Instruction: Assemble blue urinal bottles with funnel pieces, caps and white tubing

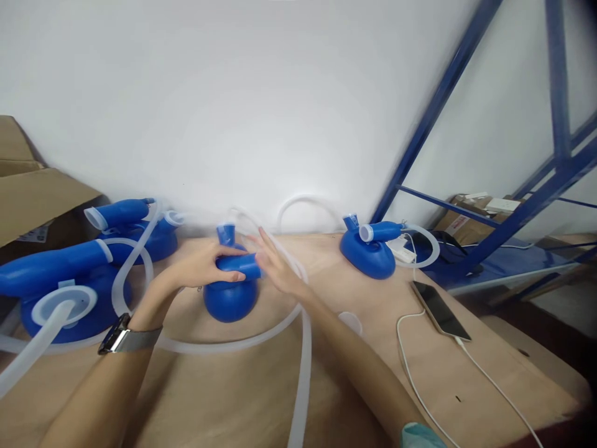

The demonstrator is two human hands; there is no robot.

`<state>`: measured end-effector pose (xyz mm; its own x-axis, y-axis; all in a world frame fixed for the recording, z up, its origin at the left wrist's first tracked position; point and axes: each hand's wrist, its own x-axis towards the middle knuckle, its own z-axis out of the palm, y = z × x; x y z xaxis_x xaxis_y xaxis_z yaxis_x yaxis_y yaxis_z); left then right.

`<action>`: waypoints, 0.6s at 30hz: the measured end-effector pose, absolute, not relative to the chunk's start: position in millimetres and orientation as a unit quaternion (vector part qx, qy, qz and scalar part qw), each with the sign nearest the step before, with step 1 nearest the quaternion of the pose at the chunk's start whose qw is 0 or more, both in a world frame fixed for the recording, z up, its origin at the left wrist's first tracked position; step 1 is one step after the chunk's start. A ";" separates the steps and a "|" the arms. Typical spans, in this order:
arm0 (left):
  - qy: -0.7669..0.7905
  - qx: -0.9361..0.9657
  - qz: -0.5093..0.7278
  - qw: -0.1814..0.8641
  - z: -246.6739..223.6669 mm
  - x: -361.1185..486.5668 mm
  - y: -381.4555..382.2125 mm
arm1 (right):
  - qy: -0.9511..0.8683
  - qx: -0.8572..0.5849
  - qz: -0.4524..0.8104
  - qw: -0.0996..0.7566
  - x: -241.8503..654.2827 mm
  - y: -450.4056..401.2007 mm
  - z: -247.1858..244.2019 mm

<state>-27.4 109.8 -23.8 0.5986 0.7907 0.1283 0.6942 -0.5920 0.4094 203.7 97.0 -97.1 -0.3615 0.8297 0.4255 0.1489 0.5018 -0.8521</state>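
Observation:
In front of me on the table stands a round blue plastic urinal bottle (pixel 231 302) with a short neck pointing up. A blue tube-shaped mouthpiece (pixel 240 267) lies across its top. My left hand (pixel 205 264) is closed around the left part of this mouthpiece, thumb on the near side and fingers over the top. Against the mouthpiece's right end rests my right hand (pixel 277 264), its fingers stretched out and slightly blurred. A translucent white hose (pixel 303 367) curves over the table around the bottle and passes under my right forearm.
More blue bottles with hoses stand at the left, the nearest with a white cap (pixel 63 306), beside a cardboard box (pixel 46 199). Another blue bottle (pixel 368 255) is at the right. A phone (pixel 441 309) on a cable and a translucent disc (pixel 351 322) lie nearby. A blue metal rack (pixel 433 106) rises behind.

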 end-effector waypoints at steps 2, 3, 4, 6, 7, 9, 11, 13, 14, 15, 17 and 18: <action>0.425 0.874 0.166 0.166 -26.5 -31.1 112.6 | -0.778 -0.291 0.334 0.446 205.8 92.1 -93.6; 0.424 0.874 0.170 0.167 -27.4 -31.9 113.2 | -0.786 -0.276 0.321 0.450 205.3 90.6 -94.3; 0.424 0.873 0.173 0.166 -28.1 -32.0 113.3 | -0.786 -0.272 0.309 0.461 204.1 89.9 -96.4; 0.431 0.873 0.169 0.151 -28.6 -30.8 112.2 | -0.780 -0.284 0.276 0.484 201.0 89.8 -102.7; 0.436 0.874 0.163 0.139 -28.6 -29.8 111.2 | -0.779 -0.292 0.255 0.493 199.6 90.2 -105.9; 0.451 0.873 0.145 0.117 -28.4 -27.8 109.0 | -0.777 -0.303 0.214 0.510 197.4 91.1 -110.6; 0.467 0.868 0.124 0.118 -28.0 -26.3 106.7 | -0.771 -0.311 0.182 0.525 195.7 91.2 -112.6; 0.479 0.860 0.110 0.139 -27.6 -25.2 104.6 | -0.758 -0.329 0.167 0.538 193.7 89.8 -112.8; 0.482 0.856 0.107 0.152 -27.2 -24.7 103.7 | -0.750 -0.343 0.162 0.541 192.5 88.4 -112.4; 0.483 0.853 0.106 0.165 -26.7 -24.3 102.9 | -0.744 -0.357 0.161 0.542 191.2 86.8 -111.7; 0.483 0.850 0.102 0.187 -25.5 -23.6 101.7 | -0.735 -0.380 0.161 0.538 188.6 83.1 -109.7; 0.481 0.849 0.098 0.194 -24.7 -23.4 101.3 | -0.733 -0.389 0.162 0.534 187.4 81.3 -108.2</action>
<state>-23.4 101.3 -24.7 0.5186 0.8548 -0.0202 0.7785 -0.4623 0.4246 187.4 81.3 -108.2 -0.1272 0.7433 0.6567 0.3974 0.6448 -0.6529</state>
